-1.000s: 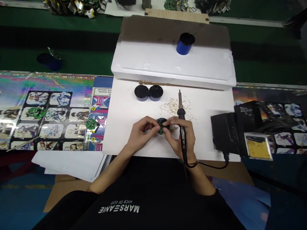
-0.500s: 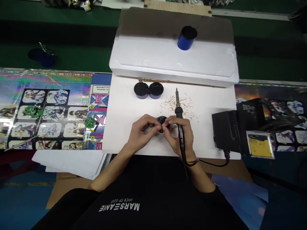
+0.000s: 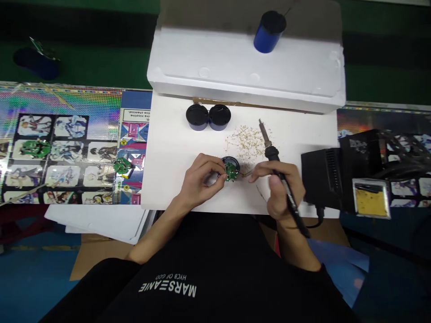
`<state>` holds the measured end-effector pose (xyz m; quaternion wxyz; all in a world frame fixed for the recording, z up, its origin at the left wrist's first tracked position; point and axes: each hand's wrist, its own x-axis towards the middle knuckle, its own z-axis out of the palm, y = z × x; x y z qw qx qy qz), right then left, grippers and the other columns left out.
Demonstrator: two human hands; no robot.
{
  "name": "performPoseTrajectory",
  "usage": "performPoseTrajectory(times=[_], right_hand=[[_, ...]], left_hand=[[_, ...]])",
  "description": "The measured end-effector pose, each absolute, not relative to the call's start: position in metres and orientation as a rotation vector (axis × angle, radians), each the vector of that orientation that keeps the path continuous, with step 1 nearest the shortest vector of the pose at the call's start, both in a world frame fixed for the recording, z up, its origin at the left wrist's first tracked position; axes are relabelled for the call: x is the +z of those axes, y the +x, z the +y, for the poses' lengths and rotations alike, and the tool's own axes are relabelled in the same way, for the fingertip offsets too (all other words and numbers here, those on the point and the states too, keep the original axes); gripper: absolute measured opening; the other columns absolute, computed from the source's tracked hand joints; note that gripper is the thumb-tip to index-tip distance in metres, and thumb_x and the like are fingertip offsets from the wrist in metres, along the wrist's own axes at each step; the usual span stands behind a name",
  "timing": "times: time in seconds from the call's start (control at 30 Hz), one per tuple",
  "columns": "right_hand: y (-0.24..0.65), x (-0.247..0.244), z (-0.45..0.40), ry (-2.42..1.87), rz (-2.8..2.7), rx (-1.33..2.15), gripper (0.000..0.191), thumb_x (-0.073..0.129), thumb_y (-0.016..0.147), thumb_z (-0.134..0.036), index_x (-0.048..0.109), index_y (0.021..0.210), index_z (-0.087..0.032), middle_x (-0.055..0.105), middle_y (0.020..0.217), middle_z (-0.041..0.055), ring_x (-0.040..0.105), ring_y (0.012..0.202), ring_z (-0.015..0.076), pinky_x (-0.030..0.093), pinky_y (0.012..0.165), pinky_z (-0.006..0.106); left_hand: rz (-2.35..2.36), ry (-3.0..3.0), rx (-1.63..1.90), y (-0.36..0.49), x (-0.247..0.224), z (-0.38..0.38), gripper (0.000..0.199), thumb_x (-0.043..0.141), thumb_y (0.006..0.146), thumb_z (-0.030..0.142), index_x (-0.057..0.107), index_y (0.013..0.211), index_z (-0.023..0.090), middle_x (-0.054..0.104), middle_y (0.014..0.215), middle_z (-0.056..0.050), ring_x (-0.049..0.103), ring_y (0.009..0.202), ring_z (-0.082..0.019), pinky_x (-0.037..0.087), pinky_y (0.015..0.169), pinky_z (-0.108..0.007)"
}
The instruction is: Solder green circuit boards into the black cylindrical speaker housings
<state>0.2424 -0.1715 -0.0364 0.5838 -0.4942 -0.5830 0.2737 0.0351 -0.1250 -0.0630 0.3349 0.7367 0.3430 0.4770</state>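
A small green circuit board (image 3: 231,172) lies against a dark round housing (image 3: 230,160) on the white work surface. My left hand (image 3: 204,180) pinches the board's left edge between thumb and fingers. To the right, my right hand (image 3: 281,186) is wrapped round a black soldering iron (image 3: 271,154), whose metal tip points up and left, away from the board. Thin wires run from the board toward the right fingertips; whether they touch is unclear. Small yellowish scraps (image 3: 248,141) are scattered just beyond the board.
Two black-topped cylinders (image 3: 197,117) stand side by side behind my left hand. A blue cylinder (image 3: 267,36) sits on a white foam block (image 3: 242,63). At right are a black soldering station (image 3: 319,177) and yellow sponge tray (image 3: 371,202); green boards (image 3: 123,166) lie left.
My right hand has moved right, away from my left hand, tilting the iron leftward at its tip. The green board now shows at the housing. The whole view has shifted slightly.
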Motion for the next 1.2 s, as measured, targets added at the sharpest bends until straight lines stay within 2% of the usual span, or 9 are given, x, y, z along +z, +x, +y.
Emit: performPoseTrajectory(times=[0.07, 0.17, 0.27, 0.37, 0.47, 0.77, 1.2], right_hand=[[0.250, -0.030, -0.172, -1.135, -1.252, 0.666, 0.030, 0.061, 0.103, -0.046, 0.068, 0.126, -0.028, 0.064, 0.067, -0.0032, 0.064, 0.056, 0.0200, 0.055, 0.062, 0.039], [0.261, -0.022, -0.173, -1.158, -1.167, 0.710, 0.039, 0.072, 0.096, -0.051, 0.067, 0.128, -0.030, 0.067, 0.071, -0.0026, 0.061, 0.052, 0.0183, 0.044, 0.046, 0.031], [0.268, -0.018, -0.177, -1.232, -1.210, 0.689, 0.027, 0.078, 0.094, -0.040, 0.075, 0.116, -0.026, 0.076, 0.078, 0.0018, 0.066, 0.053, 0.0182, 0.048, 0.044, 0.030], [0.269, -0.019, -0.183, -1.290, -1.222, 0.577, 0.013, 0.080, 0.093, -0.030, 0.080, 0.102, -0.022, 0.074, 0.068, 0.0003, 0.070, 0.049, 0.0189, 0.051, 0.040, 0.029], [0.269, -0.023, -0.187, -1.265, -1.204, 0.520, 0.008, 0.079, 0.094, -0.029, 0.080, 0.093, -0.021, 0.069, 0.058, -0.0027, 0.066, 0.042, 0.0162, 0.046, 0.034, 0.025], [0.277, -0.038, -0.193, -1.361, -1.402, 0.529, 0.018, 0.080, 0.090, -0.042, 0.077, 0.088, -0.025, 0.072, 0.066, -0.0007, 0.060, 0.041, 0.0149, 0.042, 0.036, 0.028], [0.274, -0.042, -0.189, -1.322, -1.386, 0.616, 0.017, 0.080, 0.090, -0.045, 0.078, 0.089, -0.028, 0.072, 0.068, 0.0002, 0.052, 0.039, 0.0137, 0.041, 0.037, 0.031]], left_hand=[[0.880, 1.977, 1.237, 0.036, -0.063, -0.125, 0.012, 0.072, 0.093, 0.010, 0.065, 0.092, 0.020, 0.075, 0.093, -0.004, 0.069, 0.091, -0.019, 0.055, 0.083, -0.037], [0.898, 1.993, 1.219, 0.038, -0.064, -0.125, 0.014, 0.070, 0.092, 0.009, 0.063, 0.089, 0.020, 0.074, 0.090, -0.003, 0.069, 0.087, -0.019, 0.054, 0.081, -0.037], [0.916, 1.983, 1.208, 0.038, -0.063, -0.125, 0.014, 0.069, 0.092, 0.010, 0.062, 0.088, 0.021, 0.074, 0.088, -0.002, 0.069, 0.087, -0.019, 0.054, 0.081, -0.038], [0.926, 1.946, 1.200, 0.038, -0.063, -0.125, 0.015, 0.068, 0.092, 0.009, 0.061, 0.088, 0.021, 0.074, 0.088, -0.002, 0.069, 0.088, -0.019, 0.055, 0.081, -0.038], [0.929, 1.924, 1.182, 0.038, -0.063, -0.125, 0.015, 0.067, 0.091, 0.009, 0.061, 0.087, 0.022, 0.074, 0.089, -0.003, 0.069, 0.089, -0.020, 0.056, 0.082, -0.039], [0.946, 1.934, 1.142, 0.039, -0.062, -0.124, 0.014, 0.065, 0.091, 0.012, 0.058, 0.086, 0.022, 0.073, 0.088, -0.003, 0.069, 0.089, -0.019, 0.056, 0.080, -0.038], [0.961, 1.939, 1.128, 0.039, -0.062, -0.124, 0.014, 0.065, 0.090, 0.013, 0.058, 0.085, 0.023, 0.073, 0.087, -0.002, 0.069, 0.089, -0.020, 0.057, 0.081, -0.039]])
